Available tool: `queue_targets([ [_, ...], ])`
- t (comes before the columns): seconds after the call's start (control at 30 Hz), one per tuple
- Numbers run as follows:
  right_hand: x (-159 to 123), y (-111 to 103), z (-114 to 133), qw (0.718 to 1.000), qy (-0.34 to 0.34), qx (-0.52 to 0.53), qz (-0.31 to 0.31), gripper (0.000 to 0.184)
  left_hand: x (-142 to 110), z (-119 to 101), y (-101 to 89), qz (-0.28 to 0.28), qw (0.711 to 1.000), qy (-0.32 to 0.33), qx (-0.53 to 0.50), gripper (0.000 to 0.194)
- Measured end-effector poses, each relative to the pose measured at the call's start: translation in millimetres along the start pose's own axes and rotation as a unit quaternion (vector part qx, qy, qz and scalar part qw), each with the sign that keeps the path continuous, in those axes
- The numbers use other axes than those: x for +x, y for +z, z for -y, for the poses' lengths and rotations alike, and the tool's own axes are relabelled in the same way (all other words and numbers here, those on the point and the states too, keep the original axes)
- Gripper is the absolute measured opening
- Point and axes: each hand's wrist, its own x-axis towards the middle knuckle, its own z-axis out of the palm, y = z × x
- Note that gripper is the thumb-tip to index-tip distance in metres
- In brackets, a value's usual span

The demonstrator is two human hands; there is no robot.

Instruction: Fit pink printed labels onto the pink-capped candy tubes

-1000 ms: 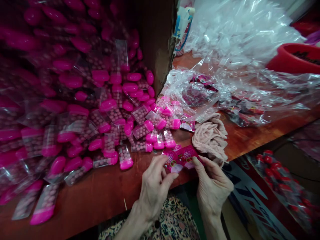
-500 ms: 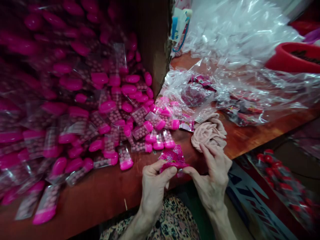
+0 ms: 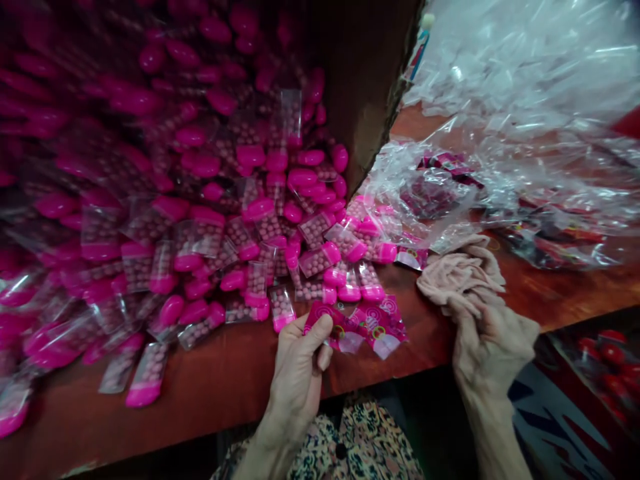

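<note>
Has at far left a big heap of pink-capped containers [image 3: 200, 220], clear ones with small pale balls inside, spread over the brown-red worktop [image 3: 225, 373]. Keeps the left hand [image 3: 297, 363] at the near edge, just beside the closest container, with thumb and fingers clamped on the left end of the pink printed film [image 3: 383, 327]. Extends this film to the right from the left hand, above the worktop, between both hands but well apart from the right one; cannot tell if it touches the wood. Has behind it a dark brown board [image 3: 367, 127], and then a small printed packet [image 3: 413, 257] next to a beige cloth [image 3: 460, 270], crumpled. Touches the near side of this cloth with the right hand [image 3: 490, 347], fingers bent and close together; cannot tell if they pinch it. Has behind the cloth clear plastic [image 3: 525, 127] with printed packets under it, and at lower right red items [image 3: 613, 353], blurred.
</note>
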Motion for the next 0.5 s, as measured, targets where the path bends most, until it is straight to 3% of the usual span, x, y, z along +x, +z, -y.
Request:
queue_targets([
  [0.13, 12, -5, 12, 0.999, 0.004, 0.008, 0.030, 0.045, -1, 2, -2.2, -0.014, 1.000, 0.013, -0.002, 0.024],
  [0.23, 5, -24, 42, 0.998, 0.020, 0.025, 0.059, 0.049, -7, 6, 2.3, -0.038, 0.999, 0.025, 0.001, 0.024],
  [0.3, -8, -36, 63, 0.989, 0.015, 0.110, 0.101, 0.057, -11, 10, 10.1, -0.022, 0.999, 0.028, 0.008, 0.020],
  [0.4, -28, -45, 84, 0.908, 0.115, 0.338, 0.218, 0.038, -15, 16, 23.1, 0.050, 0.997, 0.026, 0.048, 0.016],
  [0.5, -37, -44, 90, 0.825, 0.268, 0.447, 0.216, 0.024, -18, 24, 28.5, 0.091, 0.987, 0.065, 0.118, 0.013],
])
